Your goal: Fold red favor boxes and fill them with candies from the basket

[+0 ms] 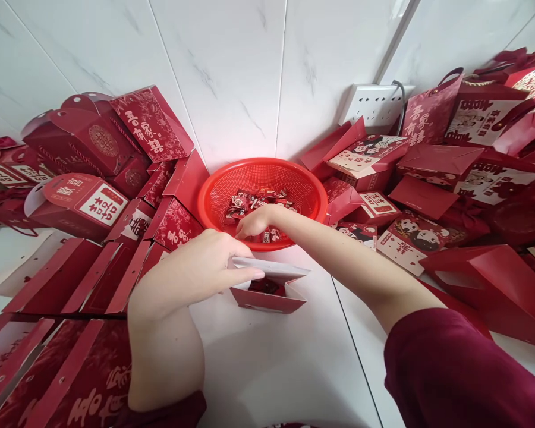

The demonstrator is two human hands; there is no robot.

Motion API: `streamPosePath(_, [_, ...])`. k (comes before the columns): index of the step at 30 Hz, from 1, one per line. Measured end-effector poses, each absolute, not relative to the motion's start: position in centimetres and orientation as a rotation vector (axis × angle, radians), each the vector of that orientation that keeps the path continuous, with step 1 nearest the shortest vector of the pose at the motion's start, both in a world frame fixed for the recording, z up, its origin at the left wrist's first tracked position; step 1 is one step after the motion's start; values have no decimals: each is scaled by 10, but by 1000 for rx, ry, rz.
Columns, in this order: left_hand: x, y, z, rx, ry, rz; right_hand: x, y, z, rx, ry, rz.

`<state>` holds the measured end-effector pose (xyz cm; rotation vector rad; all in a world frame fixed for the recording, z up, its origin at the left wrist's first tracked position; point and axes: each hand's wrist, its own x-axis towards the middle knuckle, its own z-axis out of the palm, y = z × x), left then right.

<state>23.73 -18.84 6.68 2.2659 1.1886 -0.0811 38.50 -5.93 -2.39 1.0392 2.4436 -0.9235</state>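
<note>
My left hand [214,261] grips the upper left edge of a small red paper gift box [271,304], which stands with its top spread and some dark red items inside. Behind it, a red plastic basket [263,165] with mesh sides holds many small red wrapped sweets [267,196]. My right hand [255,222] reaches down into the basket at the front left of the sweets. Its fingertips are partly hidden, and whatever they hold, if anything, cannot be made out.
Red gift boxes [102,205] are piled and lined up along the left. More red boxes and bags [441,160] heap up at the right. A white power strip [374,106] leans against the tiled wall behind them.
</note>
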Motion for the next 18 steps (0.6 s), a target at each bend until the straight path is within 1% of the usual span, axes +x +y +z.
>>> streamPosePath(4, [245,-182,62,2215,1101,-155,396,-76,-1,950,2559,-1084])
streamPosePath(8, [250,-180,60,2192,1163,-127,424,-105,7,1070,2779,-1165])
streamPosePath(10, [250,-181,61,2183,1142,-122,442,-124,7,1204,2917,-1335])
streamPosePath(13, [249,-182,63,2162,1173,-112,465,-154,7,1361,2995,-1883])
streamPosePath(15, [248,-181,64,2159,1183,-98,476,-174,10,1409,2983,-2131])
streamPosePath(16, [247,-179,64,2162,1181,-94,480,-184,13,1446,2995,-2168])
streamPosePath(18, [243,-175,64,2160,1175,-94,484,-203,21,1605,3073,-2059])
